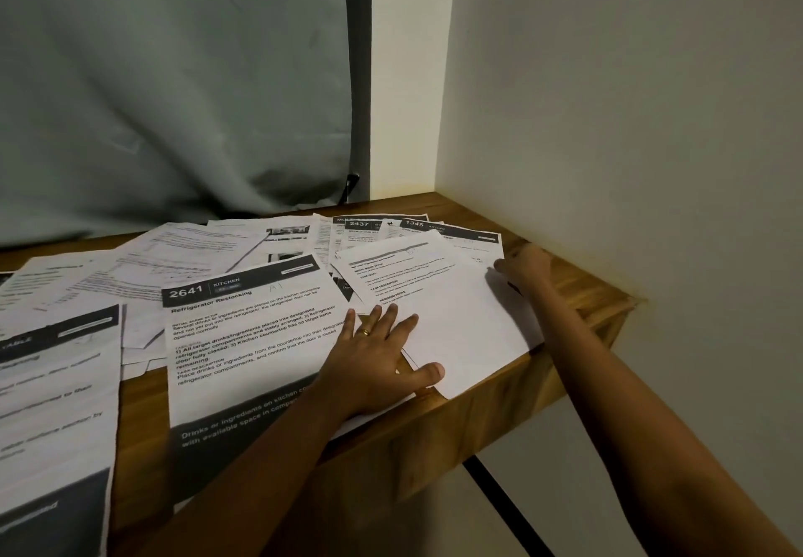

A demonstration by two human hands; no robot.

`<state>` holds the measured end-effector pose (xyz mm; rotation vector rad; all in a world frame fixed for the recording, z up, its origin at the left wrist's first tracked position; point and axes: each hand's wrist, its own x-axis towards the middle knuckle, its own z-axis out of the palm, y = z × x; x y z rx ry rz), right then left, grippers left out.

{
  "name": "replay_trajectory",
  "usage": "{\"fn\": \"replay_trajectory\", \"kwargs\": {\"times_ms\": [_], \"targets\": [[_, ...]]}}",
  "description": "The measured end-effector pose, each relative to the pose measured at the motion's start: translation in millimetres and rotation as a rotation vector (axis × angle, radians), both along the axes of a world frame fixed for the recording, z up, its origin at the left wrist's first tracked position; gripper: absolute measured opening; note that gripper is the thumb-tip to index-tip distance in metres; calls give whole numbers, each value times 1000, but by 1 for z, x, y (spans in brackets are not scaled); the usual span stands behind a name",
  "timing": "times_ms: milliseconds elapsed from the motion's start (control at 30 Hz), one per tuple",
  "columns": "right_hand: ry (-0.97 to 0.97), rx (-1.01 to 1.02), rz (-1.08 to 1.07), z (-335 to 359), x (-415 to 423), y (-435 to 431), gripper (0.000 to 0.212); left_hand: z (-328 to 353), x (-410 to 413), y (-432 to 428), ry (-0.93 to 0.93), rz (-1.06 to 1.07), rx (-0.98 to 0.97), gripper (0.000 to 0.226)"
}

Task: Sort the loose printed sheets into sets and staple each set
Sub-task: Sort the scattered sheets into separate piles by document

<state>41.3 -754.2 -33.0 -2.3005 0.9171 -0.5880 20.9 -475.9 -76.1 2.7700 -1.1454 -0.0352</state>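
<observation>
Loose printed sheets lie overlapping across a wooden table (478, 417). A sheet headed 2641 Kitchen, Refrigerator Restocking (252, 326) lies in the middle. To its right is a mostly white sheet (452, 317) that overhangs the table's front edge. My left hand (378, 356) presses flat with spread fingers across the seam of these two sheets; it wears a ring. My right hand (523, 267) reaches to the far right edge of the white sheet, close to the wall. Its fingers are mostly hidden, so its grip is unclear. Sheets numbered 2437 (358, 226) and 1345 (415, 224) lie behind.
A large sheet with dark bands (52, 404) covers the near left. More pages (182, 252) spread toward the back left. A grey curtain (174, 78) hangs behind the table; a pale wall (608, 121) bounds the right. A black leg (508, 508) runs under the table.
</observation>
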Motion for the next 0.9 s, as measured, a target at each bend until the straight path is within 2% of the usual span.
{"fn": "replay_trajectory", "kwargs": {"times_ms": [200, 367, 500, 567, 767, 900], "targets": [[271, 113, 32, 27, 19, -7, 29, 1, -1, 0, 15, 4, -15, 93], [293, 165, 25, 30, 25, -7, 27, 1, -1, 0, 14, 2, -29, 97], [-32, 274, -41, 28, 31, -11, 15, 1, -1, 0, 23, -1, -42, 97], [-179, 172, -41, 42, 31, -13, 22, 1, -1, 0, 25, -2, -39, 98], [-565, -56, 43, 125, 22, -1, 19, 1, -2, 1, 26, 0, -44, 93], [-723, -169, 85, 176, 18, 2, 26, 3, -2, 1, 26, 4, -40, 94]]}}
